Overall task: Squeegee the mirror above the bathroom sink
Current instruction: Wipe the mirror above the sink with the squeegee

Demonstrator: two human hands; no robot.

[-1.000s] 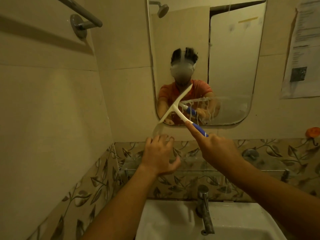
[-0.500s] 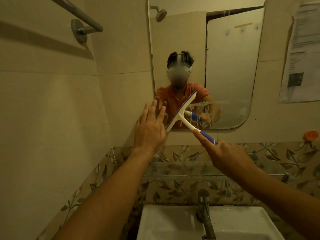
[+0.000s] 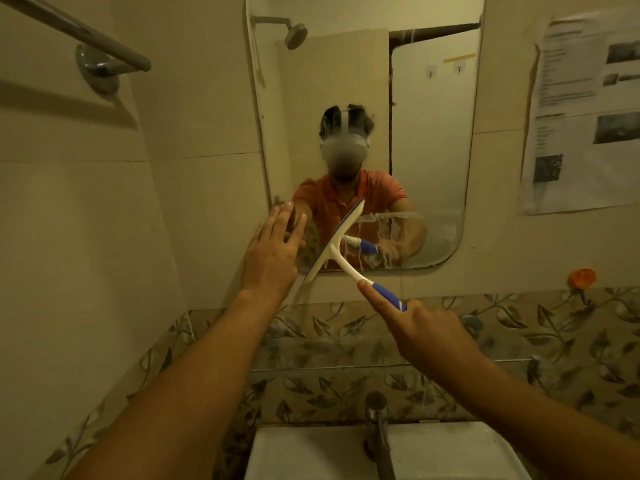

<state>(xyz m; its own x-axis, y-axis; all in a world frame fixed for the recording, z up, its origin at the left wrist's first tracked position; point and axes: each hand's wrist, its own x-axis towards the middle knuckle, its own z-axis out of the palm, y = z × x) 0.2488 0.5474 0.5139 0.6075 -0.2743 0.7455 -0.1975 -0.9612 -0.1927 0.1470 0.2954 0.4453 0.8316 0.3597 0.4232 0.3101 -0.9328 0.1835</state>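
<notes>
The mirror hangs on the beige wall above the sink. A band of white foam streaks its lower right part. My right hand grips the blue handle of a white squeegee. The blade lies tilted against the mirror's lower left area, its lower end past the bottom edge. My left hand is raised with fingers spread, its fingertips at the mirror's lower left edge, just left of the blade. The mirror reflects a person in an orange shirt.
A chrome tap stands at the sink's back. A glass shelf runs across the leaf-patterned tiles under the mirror. A towel bar is on the left wall. Printed sheets hang to the right, with an orange object below them.
My left hand rose from near the shelf up to the mirror's lower left edge. The squeegee shifted slightly right and up along the glass, still held by my right hand.
</notes>
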